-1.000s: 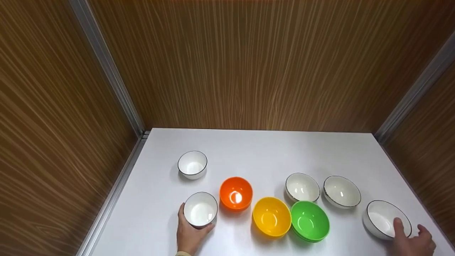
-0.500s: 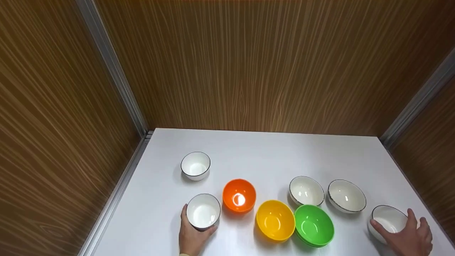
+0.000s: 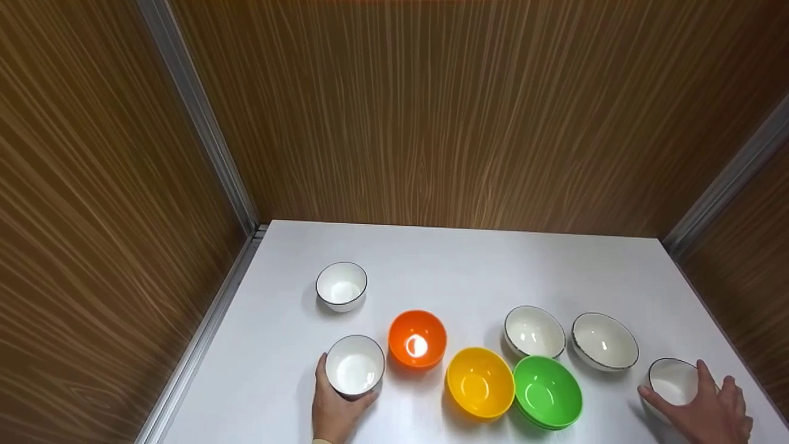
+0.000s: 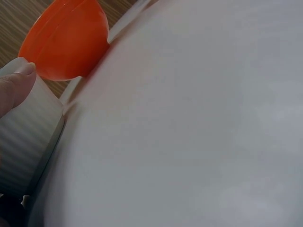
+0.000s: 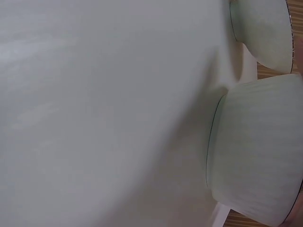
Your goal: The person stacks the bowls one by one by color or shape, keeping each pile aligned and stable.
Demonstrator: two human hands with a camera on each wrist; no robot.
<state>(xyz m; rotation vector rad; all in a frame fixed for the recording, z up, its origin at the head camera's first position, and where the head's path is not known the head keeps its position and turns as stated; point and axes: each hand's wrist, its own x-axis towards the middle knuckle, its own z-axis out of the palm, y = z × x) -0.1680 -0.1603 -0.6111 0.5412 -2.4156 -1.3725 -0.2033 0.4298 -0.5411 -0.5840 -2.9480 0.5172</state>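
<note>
My left hand [image 3: 338, 410] grips a white, dark-rimmed bowl [image 3: 355, 365] from its near left side. The thumb [image 4: 21, 80] lies against the wall of that bowl in the left wrist view. At the table's right side, my right hand [image 3: 709, 407] spans another white bowl [image 3: 672, 381], thumb at its left rim and forefinger across its right. Seen from the right wrist, this bowl [image 5: 258, 146] has a faintly ribbed wall and sits upright with its base at the table. The hand hides its near right part.
An orange bowl [image 3: 417, 339], a yellow bowl [image 3: 480, 382] and stacked green bowls [image 3: 547, 391] stand between the hands. Two white bowls [image 3: 534, 332] [image 3: 604, 341] are behind the green ones. Another white bowl [image 3: 341, 285] stands at back left. Wood-grain panels [image 3: 431, 111] wall the white table [image 3: 462, 265].
My right hand has shifted from the near right rim of its bowl to span it, thumb now at the left side. The left hand keeps its grip; the whole view has shifted slightly.
</note>
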